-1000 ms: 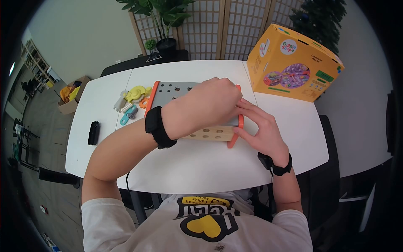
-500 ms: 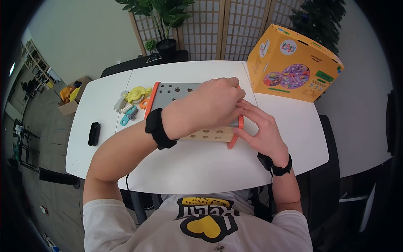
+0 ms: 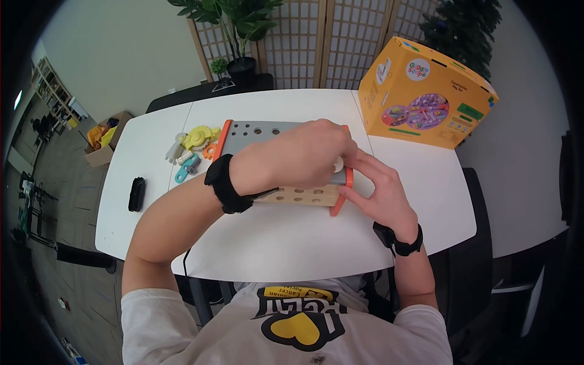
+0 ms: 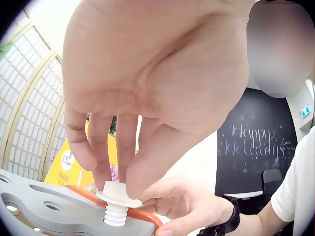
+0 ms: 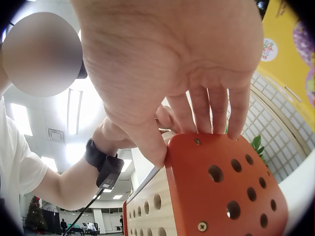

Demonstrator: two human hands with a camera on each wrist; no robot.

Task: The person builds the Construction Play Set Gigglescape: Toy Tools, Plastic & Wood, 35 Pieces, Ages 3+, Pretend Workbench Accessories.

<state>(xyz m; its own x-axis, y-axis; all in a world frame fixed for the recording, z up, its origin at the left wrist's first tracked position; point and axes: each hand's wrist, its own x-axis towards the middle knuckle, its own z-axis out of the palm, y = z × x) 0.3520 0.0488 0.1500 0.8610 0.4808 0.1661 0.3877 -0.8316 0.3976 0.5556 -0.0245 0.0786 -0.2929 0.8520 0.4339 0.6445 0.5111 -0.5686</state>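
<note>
A toy workbench with a grey holed top, pale wooden front and orange end panels stands on the table. My left hand reaches across it to the right end. Its thumb and fingers pinch the head of a white toy screw, whose threaded shank stands upright at the grey top in the left wrist view. My right hand grips the corner of the right orange end panel, thumb at the near side and fingers along the top edge.
Left of the workbench lie yellow toy parts, an orange gear, a teal piece and a grey wrench-like piece. A black case is farther left. A large yellow box stands at the back right of the white table.
My left hand has turned at the wrist, its knuckles shifting a little left, and some of the white screw now shows beside the fingers. My right hand stays on the end panel.
</note>
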